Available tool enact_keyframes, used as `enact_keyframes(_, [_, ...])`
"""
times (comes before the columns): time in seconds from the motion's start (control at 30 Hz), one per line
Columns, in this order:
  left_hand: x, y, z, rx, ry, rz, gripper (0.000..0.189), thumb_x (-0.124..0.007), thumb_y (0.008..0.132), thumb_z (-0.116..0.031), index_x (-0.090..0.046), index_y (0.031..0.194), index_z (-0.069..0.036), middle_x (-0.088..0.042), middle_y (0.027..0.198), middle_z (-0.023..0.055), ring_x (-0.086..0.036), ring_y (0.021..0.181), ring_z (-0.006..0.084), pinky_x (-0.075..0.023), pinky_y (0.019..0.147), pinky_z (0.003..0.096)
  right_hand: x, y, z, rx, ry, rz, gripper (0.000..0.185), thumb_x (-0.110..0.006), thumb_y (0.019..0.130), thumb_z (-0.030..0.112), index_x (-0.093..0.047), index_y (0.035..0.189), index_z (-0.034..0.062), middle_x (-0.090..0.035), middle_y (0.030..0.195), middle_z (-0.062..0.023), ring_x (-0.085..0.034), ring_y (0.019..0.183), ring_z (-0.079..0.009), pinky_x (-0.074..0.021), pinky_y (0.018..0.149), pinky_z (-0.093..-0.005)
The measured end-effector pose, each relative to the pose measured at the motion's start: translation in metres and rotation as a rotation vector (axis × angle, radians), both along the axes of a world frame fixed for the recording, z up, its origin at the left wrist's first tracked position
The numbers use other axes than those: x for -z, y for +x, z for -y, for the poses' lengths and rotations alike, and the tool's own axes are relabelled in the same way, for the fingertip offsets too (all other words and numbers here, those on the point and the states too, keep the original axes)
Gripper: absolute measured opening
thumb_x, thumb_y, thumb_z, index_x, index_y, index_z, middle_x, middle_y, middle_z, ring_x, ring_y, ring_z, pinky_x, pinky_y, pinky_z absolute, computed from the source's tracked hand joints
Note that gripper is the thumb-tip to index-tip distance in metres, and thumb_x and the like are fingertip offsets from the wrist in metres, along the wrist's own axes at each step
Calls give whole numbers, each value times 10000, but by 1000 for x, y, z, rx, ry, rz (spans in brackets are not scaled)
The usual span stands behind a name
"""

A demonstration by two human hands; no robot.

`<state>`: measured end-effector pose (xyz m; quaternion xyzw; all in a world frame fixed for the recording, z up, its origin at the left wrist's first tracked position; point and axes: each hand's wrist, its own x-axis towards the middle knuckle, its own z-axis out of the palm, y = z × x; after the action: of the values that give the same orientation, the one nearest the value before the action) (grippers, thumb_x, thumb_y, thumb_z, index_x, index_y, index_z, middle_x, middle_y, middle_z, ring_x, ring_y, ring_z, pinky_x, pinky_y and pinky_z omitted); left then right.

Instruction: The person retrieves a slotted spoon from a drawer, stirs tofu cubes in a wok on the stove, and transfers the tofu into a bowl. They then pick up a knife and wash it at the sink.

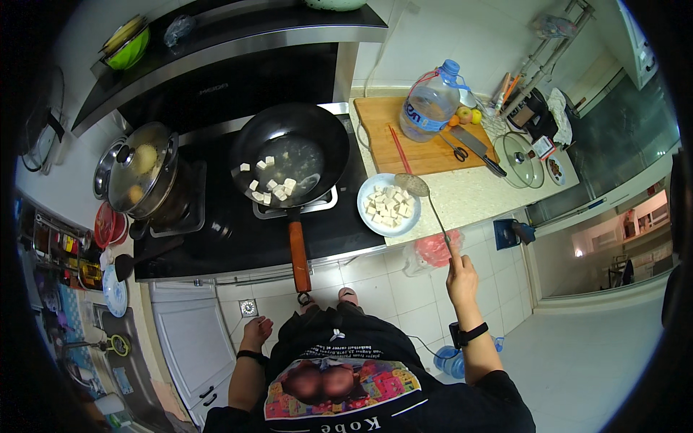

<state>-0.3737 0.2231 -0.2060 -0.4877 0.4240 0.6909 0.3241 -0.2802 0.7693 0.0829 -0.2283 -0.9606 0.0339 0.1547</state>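
Note:
My right hand grips the handle of a metal skimmer ladle; its round head hangs over the upper right edge of a white bowl of white cubes, seemingly tofu. Left of the bowl, a black wok sits on the stove, with several similar cubes and some liquid in it. The wok's wooden handle points toward me. My left hand is low beside my body, its fingers curled, touching none of the cookware; whether it is fully closed is unclear.
A lidded steamer pot stands on the left burner. On the right, a wooden cutting board bears a large water bottle, red chopsticks, scissors, a cleaver and fruit. A glass lid lies beyond. The sink is at left.

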Motion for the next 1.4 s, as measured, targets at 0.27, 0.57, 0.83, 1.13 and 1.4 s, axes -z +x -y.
enact_keyframes(0.27, [-9,-1,-7,-29,-17,-37,174,-481,885,-110,-549,1023,-29,-625,933,149,-624,818,304,-522,679,391,17,2,14,14,-206,-94,491,-562,855,33,-491,1316,185,-609,883,-172,-606,718,-350,-497,627,-424])
enact_keyframes(0.57, [-10,5,-10,1,-30,-49,165,-531,877,-126,-528,1021,-45,-632,913,136,-630,837,297,-503,682,383,-6,-6,15,-34,-199,-134,484,-550,846,-8,-512,1301,152,-614,865,-184,-606,730,-354,-489,647,-420])
enact_keyframes(0.83, [-15,2,-16,57,-96,-24,215,-550,879,-175,-550,1060,-60,-644,989,134,-639,913,272,-516,743,383,-74,-124,50,-403,-308,-331,408,-555,859,21,-539,1263,78,-642,887,-224,-635,774,-369,-502,673,-389])
enact_keyframes(1.13, [-33,12,-15,-87,-64,-74,240,-523,886,-151,-536,1094,-33,-626,1030,137,-621,960,266,-512,768,373,-43,-266,133,-542,-97,-55,379,-540,850,96,-544,1221,17,-603,744,-233,-619,658,-379,-517,610,-450])
enact_keyframes(1.4, [-13,38,7,-214,-16,-50,214,-563,864,-137,-549,1048,-30,-636,947,147,-633,880,285,-519,730,388,-28,-271,181,-473,-521,-2,304,-553,855,122,-607,1100,-50,-601,909,-315,-619,854,-423,-516,745,-434])
